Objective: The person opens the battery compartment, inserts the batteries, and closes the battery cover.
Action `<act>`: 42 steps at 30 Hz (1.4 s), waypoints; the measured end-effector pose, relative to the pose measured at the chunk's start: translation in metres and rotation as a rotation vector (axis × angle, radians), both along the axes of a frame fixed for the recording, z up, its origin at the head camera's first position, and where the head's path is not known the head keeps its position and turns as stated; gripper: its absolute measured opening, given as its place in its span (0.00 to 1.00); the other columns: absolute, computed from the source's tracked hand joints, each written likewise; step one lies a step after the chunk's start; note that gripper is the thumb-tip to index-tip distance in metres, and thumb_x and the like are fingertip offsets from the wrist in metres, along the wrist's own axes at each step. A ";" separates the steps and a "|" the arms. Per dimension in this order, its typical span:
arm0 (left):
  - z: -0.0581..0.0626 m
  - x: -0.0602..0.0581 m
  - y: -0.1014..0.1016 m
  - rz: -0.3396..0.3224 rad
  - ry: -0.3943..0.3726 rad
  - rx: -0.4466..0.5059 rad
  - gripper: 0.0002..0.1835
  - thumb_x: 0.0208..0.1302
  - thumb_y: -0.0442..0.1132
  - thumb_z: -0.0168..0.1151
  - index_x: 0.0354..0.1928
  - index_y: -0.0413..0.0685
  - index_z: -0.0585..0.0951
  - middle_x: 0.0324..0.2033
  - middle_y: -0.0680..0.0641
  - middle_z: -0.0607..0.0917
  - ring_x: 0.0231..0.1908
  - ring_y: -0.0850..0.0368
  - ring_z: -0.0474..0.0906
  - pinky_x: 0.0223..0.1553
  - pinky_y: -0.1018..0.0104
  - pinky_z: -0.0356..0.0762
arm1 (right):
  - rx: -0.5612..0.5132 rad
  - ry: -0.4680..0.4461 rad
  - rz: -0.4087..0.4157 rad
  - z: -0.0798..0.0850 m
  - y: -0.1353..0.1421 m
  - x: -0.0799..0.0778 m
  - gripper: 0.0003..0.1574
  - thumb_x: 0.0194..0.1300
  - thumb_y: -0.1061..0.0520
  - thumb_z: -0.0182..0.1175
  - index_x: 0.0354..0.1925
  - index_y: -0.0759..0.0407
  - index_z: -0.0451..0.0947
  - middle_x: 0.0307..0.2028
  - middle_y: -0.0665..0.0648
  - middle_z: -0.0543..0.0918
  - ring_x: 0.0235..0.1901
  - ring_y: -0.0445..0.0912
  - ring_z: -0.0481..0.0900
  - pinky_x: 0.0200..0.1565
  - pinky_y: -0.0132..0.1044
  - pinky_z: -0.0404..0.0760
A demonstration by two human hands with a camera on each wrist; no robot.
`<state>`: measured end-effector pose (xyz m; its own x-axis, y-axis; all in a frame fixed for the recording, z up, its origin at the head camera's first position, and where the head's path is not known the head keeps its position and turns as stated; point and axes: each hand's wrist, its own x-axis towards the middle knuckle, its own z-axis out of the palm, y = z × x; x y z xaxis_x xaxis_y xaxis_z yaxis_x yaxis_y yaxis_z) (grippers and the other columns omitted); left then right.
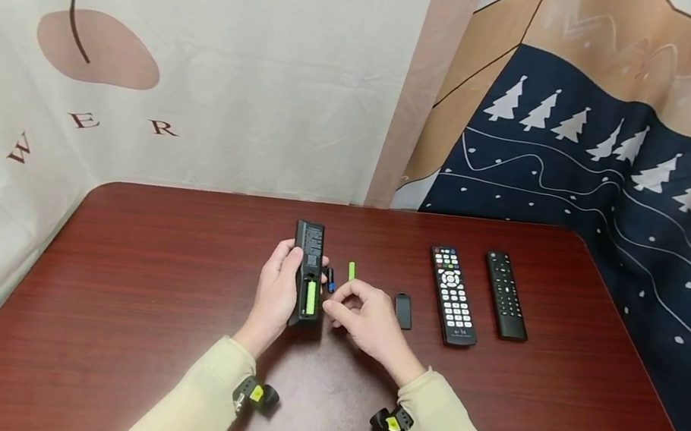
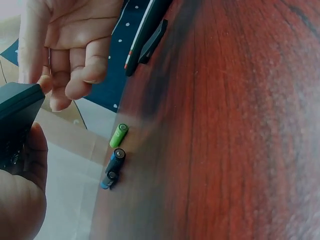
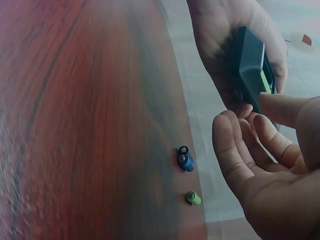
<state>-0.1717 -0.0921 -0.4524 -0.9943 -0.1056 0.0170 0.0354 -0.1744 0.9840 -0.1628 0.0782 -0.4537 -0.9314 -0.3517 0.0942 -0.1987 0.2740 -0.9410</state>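
My left hand grips a black remote control, its back facing up and its battery compartment uncovered. One light-green battery lies in that compartment. Beside the remote's lower end is my right hand, fingers loosely bent and holding nothing. Its thumb reaches toward the compartment in the right wrist view; whether it touches cannot be made out. Another green battery lies on the table past the right hand. Two blue-and-black batteries lie close together near it, partly behind the left fingers in the head view.
A small black battery cover lies right of the right hand. Farther right are a black remote with white buttons and a slimmer black remote. The dark red wooden table ends at hanging cloths behind.
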 end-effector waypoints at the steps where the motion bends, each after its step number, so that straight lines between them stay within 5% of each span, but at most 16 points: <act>1: 0.000 0.000 0.000 -0.001 0.001 0.000 0.19 0.84 0.44 0.39 0.63 0.41 0.71 0.51 0.27 0.83 0.37 0.47 0.86 0.36 0.65 0.85 | 0.008 0.001 -0.009 0.000 0.001 -0.001 0.06 0.67 0.64 0.67 0.33 0.62 0.80 0.26 0.62 0.86 0.27 0.59 0.86 0.25 0.29 0.76; 11: 0.001 -0.002 -0.001 0.014 0.006 0.011 0.16 0.83 0.41 0.40 0.59 0.38 0.71 0.48 0.27 0.84 0.34 0.49 0.86 0.34 0.64 0.85 | 0.107 0.061 -0.078 0.000 0.009 -0.008 0.05 0.65 0.65 0.68 0.39 0.62 0.82 0.33 0.55 0.87 0.28 0.43 0.85 0.34 0.32 0.83; 42: 0.002 0.000 -0.004 0.009 0.003 -0.009 0.18 0.83 0.43 0.39 0.62 0.40 0.72 0.50 0.26 0.83 0.35 0.45 0.86 0.33 0.63 0.85 | 0.332 0.116 -0.137 -0.004 0.018 -0.029 0.20 0.57 0.71 0.67 0.49 0.64 0.81 0.44 0.59 0.79 0.37 0.47 0.85 0.41 0.38 0.83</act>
<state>-0.1717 -0.0960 -0.4499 -0.9932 -0.1147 0.0207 0.0396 -0.1653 0.9855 -0.1922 0.0967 -0.4579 -0.9618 -0.2533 0.1038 -0.2389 0.5915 -0.7701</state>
